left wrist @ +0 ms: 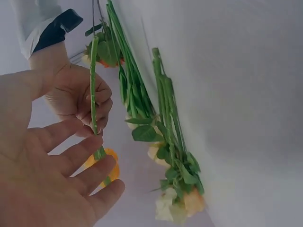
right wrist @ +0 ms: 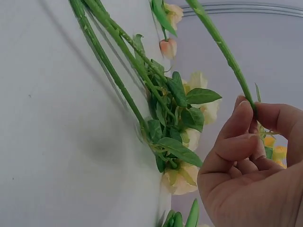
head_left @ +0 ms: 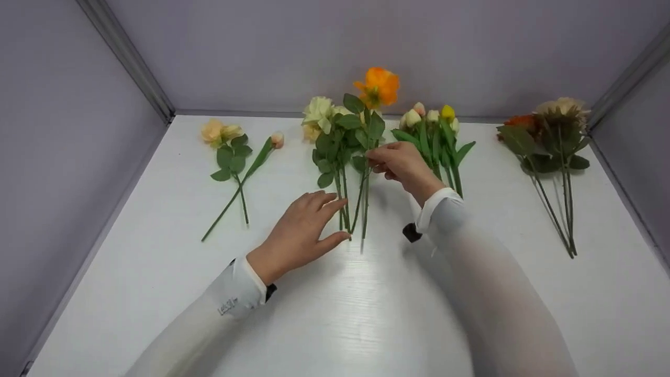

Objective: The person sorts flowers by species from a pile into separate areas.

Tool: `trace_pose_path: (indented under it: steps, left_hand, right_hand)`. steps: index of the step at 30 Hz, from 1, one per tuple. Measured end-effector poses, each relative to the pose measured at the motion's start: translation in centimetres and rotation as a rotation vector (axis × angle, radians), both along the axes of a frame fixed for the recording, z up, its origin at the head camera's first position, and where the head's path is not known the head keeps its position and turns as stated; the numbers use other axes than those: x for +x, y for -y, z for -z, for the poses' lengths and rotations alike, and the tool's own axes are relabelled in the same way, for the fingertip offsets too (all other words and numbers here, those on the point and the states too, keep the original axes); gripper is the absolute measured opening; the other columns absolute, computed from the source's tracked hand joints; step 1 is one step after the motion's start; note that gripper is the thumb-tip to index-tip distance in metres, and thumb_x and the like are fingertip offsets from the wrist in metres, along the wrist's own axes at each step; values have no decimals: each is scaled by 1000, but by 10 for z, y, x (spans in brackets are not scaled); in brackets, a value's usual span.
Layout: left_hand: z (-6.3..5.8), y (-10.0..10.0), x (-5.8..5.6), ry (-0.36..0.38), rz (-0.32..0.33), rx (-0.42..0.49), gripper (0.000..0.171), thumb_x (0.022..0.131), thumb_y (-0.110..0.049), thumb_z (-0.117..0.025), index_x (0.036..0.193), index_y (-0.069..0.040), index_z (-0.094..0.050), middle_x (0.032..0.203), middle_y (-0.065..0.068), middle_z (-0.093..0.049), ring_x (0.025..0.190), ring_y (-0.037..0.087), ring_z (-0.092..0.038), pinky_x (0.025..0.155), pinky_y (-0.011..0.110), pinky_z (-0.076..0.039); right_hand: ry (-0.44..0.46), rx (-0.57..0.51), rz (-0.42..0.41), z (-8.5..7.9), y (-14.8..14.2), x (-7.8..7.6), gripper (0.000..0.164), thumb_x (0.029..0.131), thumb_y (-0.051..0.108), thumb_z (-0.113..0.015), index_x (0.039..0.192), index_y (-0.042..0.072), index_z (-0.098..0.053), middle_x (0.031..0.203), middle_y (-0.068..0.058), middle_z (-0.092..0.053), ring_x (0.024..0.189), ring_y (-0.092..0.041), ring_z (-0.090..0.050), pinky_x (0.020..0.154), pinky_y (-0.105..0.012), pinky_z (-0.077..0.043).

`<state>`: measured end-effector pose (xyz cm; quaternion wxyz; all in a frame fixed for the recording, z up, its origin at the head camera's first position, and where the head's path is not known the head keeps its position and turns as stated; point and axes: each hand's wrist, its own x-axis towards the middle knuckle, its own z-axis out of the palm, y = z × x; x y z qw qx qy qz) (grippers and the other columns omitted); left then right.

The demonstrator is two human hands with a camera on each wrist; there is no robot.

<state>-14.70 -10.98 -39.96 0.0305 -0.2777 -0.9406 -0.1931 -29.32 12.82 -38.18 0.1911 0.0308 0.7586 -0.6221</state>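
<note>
My right hand (head_left: 404, 163) pinches the green stem of an orange flower (head_left: 381, 85) between thumb and fingertips, and the bloom points to the back wall. In the right wrist view this stem (right wrist: 221, 45) stands apart from the bunch below. My left hand (head_left: 299, 230) is spread with its fingers loosely extended, holding nothing, near the lower stems in the head view. A bunch of pale roses (head_left: 319, 112) with dark green leaves lies just behind it on the white table (head_left: 335, 324). The left wrist view shows the held stem (left wrist: 93, 71) beyond my left fingers.
A peach rose (head_left: 213, 132) and a pink tulip (head_left: 277, 140) lie crossed on the left. Several tulips (head_left: 413, 118) lie right of the roses, partly behind my right hand. At the far right lies a bunch with a large beige bloom (head_left: 562, 107). Grey walls (head_left: 261, 57) border the table.
</note>
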Motion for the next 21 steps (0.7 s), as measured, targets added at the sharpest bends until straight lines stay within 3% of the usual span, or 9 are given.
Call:
trace_pose_path:
  steps: [6,12,21]
  left_hand:
    - [6,20,3,51,-24,-64,66,102,-54,-56,154,-14,-47,156,10,-44,147,31,-35,122,50,-21]
    - [11,25,4,66,-31,-80,65,102,-53,-56,154,-15,-47,156,8,-45,147,29,-35,123,50,-20]
    - [12,27,5,73,-8,-62,62,102,-51,-58,152,-14,-50,155,8,-47,145,29,-38,122,50,-22]
  right_hand:
    - [28,37,33,17,19,-14,30,95,26,-74,103,-2,-76,80,-6,-70,60,-15,-50,61,-29,-45]
    - [4,110,45,29,29,-18,25,95,21,-73,100,-3,-78,79,-8,-72,69,-20,-60,61,-33,-46]
    - [-76,226,-6,41,41,-14,18,95,18,-74,97,0,-77,87,-11,-75,78,-24,-70,68,-36,-54]
